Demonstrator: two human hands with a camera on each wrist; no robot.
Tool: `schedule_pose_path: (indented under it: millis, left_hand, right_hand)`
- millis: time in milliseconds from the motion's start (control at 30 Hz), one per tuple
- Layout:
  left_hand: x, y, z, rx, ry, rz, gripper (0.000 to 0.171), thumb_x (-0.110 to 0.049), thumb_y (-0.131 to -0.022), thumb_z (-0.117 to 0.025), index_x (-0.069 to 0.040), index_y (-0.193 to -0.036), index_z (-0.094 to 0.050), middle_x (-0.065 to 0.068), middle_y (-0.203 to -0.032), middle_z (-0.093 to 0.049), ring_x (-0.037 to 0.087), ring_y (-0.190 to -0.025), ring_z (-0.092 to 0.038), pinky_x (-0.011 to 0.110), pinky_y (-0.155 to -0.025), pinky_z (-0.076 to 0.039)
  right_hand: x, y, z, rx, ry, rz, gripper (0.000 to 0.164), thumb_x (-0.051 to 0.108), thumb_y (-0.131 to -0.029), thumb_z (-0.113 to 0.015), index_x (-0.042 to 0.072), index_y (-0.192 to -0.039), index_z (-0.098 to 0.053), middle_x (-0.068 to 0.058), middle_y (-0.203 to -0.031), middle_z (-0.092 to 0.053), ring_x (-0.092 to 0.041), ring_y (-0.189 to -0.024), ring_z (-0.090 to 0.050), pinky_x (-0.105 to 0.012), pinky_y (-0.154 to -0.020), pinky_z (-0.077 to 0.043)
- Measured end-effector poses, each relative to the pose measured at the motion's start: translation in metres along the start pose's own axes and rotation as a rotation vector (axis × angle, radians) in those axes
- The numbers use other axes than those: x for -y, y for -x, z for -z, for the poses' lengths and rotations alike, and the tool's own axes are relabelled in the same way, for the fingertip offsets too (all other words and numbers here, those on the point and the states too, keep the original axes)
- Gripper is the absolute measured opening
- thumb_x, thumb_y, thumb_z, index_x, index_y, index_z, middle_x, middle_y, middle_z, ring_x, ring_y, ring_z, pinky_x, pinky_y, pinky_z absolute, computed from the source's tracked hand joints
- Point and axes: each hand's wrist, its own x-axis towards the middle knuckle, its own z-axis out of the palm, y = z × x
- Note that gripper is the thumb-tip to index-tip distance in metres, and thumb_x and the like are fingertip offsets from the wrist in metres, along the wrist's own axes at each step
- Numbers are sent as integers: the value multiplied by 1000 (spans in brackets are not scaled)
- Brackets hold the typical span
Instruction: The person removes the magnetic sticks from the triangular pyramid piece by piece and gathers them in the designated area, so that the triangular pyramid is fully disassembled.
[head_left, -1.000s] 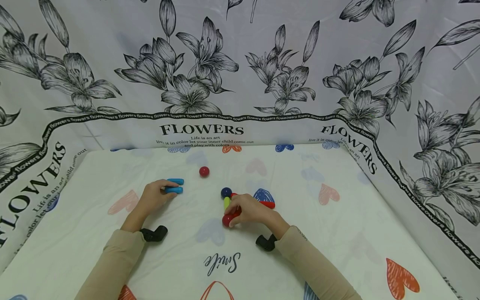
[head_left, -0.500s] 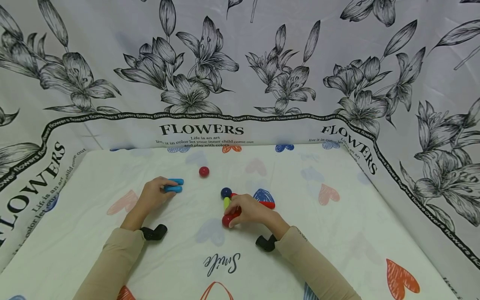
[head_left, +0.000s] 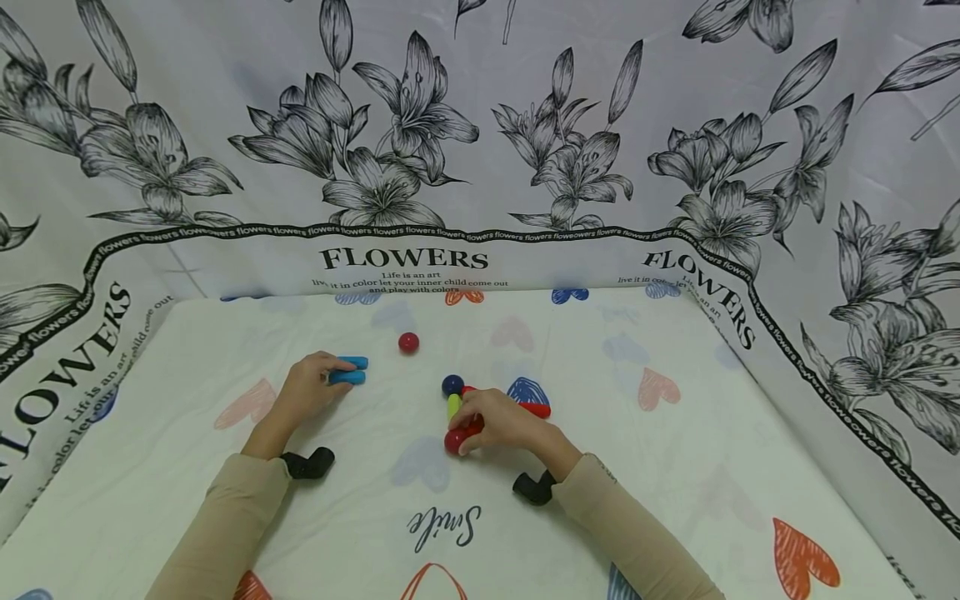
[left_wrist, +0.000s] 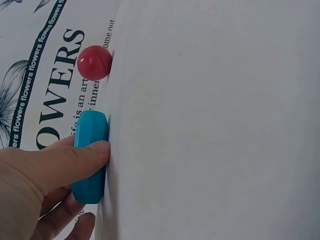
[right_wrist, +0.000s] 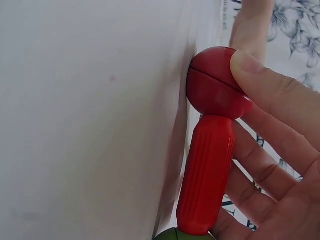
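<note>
Two short blue rods [head_left: 347, 378] lie side by side at the left hand [head_left: 309, 390], which pinches them between thumb and fingers. In the left wrist view the thumb crosses the near blue rod [left_wrist: 91, 157]. My right hand [head_left: 506, 421] grips a red ball [head_left: 453, 442], its thumb on top. Joined to that ball is a red rod [right_wrist: 206, 175], with a green ball [right_wrist: 181, 235] at its other end. A yellow-green rod [head_left: 453, 407] runs from the red ball towards a dark blue ball [head_left: 452, 385]. The hand partly hides these pieces.
A loose red ball [head_left: 408, 342] lies farther back, between the hands. Another red rod [head_left: 536, 409] shows behind the right hand. White cloth with printed hearts [head_left: 660, 389] covers the table, and a flower-printed curtain [head_left: 525, 262] hangs behind it.
</note>
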Motion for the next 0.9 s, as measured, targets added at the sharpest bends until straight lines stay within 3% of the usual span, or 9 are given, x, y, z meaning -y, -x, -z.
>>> schedule_pose_path:
  millis: [367, 600, 900]
  left_hand:
    - [-2, 3, 6, 5, 7, -1, 26, -1, -80, -73, 3, -106, -71, 28, -113, -64, 44, -106, -60, 55, -90, -51]
    - [-3, 5, 6, -18, 9, -35, 26, 0, -78, -75, 3, -104, -71, 28, -110, -65, 41, -97, -62, 52, -83, -54]
    - [-11, 10, 4, -62, 27, -67, 25, 1, -77, -76, 3, -101, -72, 26, -107, -67, 41, -100, -62, 54, -86, -54]
  right_hand:
    - [2, 2, 2, 22, 32, 10, 28, 19, -81, -78, 15, -108, -73, -2, -102, -65, -12, -100, -56, -12, -76, -51]
    - [3, 3, 3, 37, 58, 10, 29, 19, -82, -77, 16, -110, -73, -2, -108, -66, -13, -104, -56, -13, -79, -51]
    - [2, 6, 1, 65, 69, -2, 28, 18, -83, -76, 17, -111, -73, -3, -113, -65, -15, -108, -55, -15, -80, -53]
